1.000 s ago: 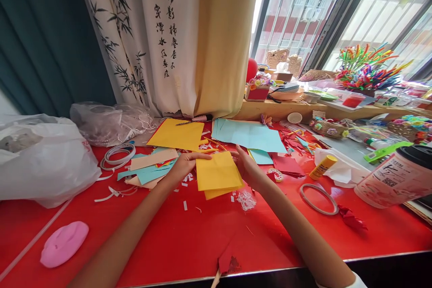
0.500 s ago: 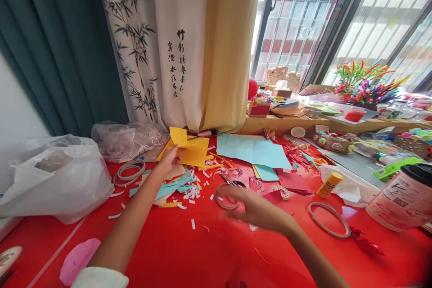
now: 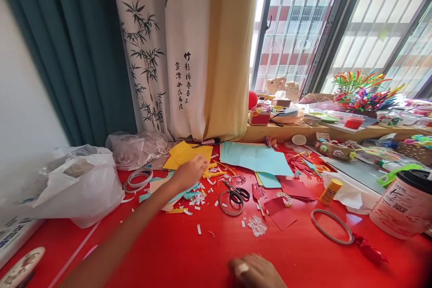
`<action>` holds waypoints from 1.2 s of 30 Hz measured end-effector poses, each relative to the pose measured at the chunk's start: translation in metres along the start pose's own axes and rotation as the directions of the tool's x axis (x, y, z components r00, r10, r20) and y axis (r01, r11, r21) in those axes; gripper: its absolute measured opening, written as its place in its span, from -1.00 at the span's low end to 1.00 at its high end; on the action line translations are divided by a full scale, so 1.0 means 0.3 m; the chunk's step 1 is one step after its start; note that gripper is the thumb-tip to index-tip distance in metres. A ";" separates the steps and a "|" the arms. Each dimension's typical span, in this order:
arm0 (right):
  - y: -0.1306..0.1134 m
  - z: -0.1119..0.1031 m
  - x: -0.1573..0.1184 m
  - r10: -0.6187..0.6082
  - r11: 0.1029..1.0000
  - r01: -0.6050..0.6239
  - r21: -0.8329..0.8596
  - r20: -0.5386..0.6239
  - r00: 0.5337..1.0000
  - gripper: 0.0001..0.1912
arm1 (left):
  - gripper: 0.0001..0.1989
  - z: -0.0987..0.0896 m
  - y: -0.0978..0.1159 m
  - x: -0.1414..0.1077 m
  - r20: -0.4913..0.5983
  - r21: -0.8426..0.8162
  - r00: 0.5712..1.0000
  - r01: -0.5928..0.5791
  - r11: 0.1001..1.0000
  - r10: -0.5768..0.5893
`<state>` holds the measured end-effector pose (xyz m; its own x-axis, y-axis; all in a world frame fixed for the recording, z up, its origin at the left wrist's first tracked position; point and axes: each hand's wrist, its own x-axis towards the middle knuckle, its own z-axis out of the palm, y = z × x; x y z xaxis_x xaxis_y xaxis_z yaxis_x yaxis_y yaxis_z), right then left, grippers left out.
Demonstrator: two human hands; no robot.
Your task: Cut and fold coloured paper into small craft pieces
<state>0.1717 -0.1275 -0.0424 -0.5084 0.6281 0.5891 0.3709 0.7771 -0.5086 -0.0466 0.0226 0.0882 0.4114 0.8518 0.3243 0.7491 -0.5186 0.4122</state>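
My left hand (image 3: 191,172) is over the left part of the table, in front of the yellow paper (image 3: 184,152); its fingers are blurred and curled, and what they hold, if anything, cannot be made out. At the bottom centre, my right hand (image 3: 254,271) is low on the red table, smeared by motion, its fingers mostly hidden. Black-handled scissors (image 3: 240,194) lie partly over a ring (image 3: 231,204). Light blue sheets (image 3: 256,158) lie behind them, and red paper pieces (image 3: 282,212) rest to the right. Paper scraps (image 3: 195,198) are scattered near my left wrist.
A white plastic bag (image 3: 84,180) and rolls of tape (image 3: 138,180) are at the left. To the right are a glue stick (image 3: 330,191), a hoop with red ribbon (image 3: 332,227) and a large cup (image 3: 401,202). Craft items crowd the windowsill.
My left hand has come away from the yellow paper, whose raised piece now lies flat. My right hand has moved down towards the table's near side, uncovering the scissors. The view has shifted slightly.
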 end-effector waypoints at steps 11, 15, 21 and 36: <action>-0.022 -0.157 0.250 0.683 0.222 0.088 0.971 -0.219 0.696 -0.72 | -0.43 0.146 0.292 -0.134 0.389 -0.704 0.917 0.234 0.670 0.090; -0.005 -0.162 0.232 0.701 0.250 0.017 0.968 -0.193 0.687 -0.70 | -0.66 0.170 0.293 -0.137 0.280 -0.715 0.959 0.176 0.676 0.047; 0.046 -0.188 0.178 0.688 0.310 -0.035 0.950 -0.199 0.698 -0.83 | -0.66 0.151 0.257 -0.120 0.089 -0.633 0.992 0.125 0.764 -0.089; 0.094 -0.121 0.391 0.546 0.647 -0.232 0.726 -0.230 0.805 -0.71 | -0.56 0.253 0.160 -0.086 0.095 -0.701 0.937 0.303 0.646 -0.337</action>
<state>0.1507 -0.0303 0.0350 -0.0283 0.9397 0.3408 -0.2061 0.3281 -0.9219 0.0181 -0.0186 0.0351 0.1822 0.9796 0.0843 0.2448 -0.1282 0.9611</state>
